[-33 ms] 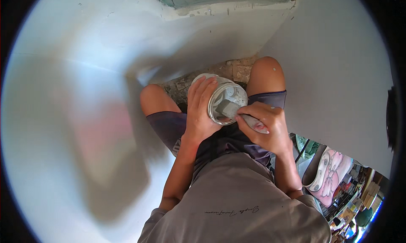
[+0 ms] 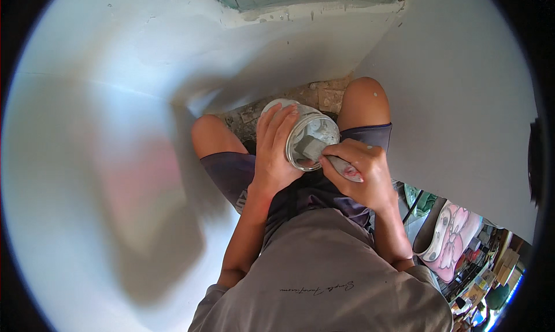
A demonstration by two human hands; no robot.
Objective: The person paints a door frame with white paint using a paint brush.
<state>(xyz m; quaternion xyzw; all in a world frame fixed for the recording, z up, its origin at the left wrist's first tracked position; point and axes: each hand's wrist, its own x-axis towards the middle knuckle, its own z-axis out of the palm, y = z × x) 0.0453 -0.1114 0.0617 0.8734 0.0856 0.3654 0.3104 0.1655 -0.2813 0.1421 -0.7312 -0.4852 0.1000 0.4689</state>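
A clear, round jar (image 2: 295, 158) is tilted between my knees, its open mouth facing up and toward my right. Pale paint smears its inside wall. Wrapped round the jar's left side is my left hand (image 2: 274, 150), fingers over the top. My right hand (image 2: 364, 176) grips a paintbrush (image 2: 311, 148) by its pale, red-marked handle. The brush's wide, grey-coated head is inside the jar's mouth. How much paint lies at the bottom cannot be made out.
White walls (image 2: 115, 176) stand close on my left and ahead, with a grey panel (image 2: 451, 101) on my right. Stained floor tiles (image 2: 330, 96) show beyond the jar. Behind at lower right are a pink patterned item (image 2: 454, 236) and cluttered shelves (image 2: 491, 274).
The brush and my right hand have shifted slightly left, the brush head a little within the jar. The jar has hardly moved.
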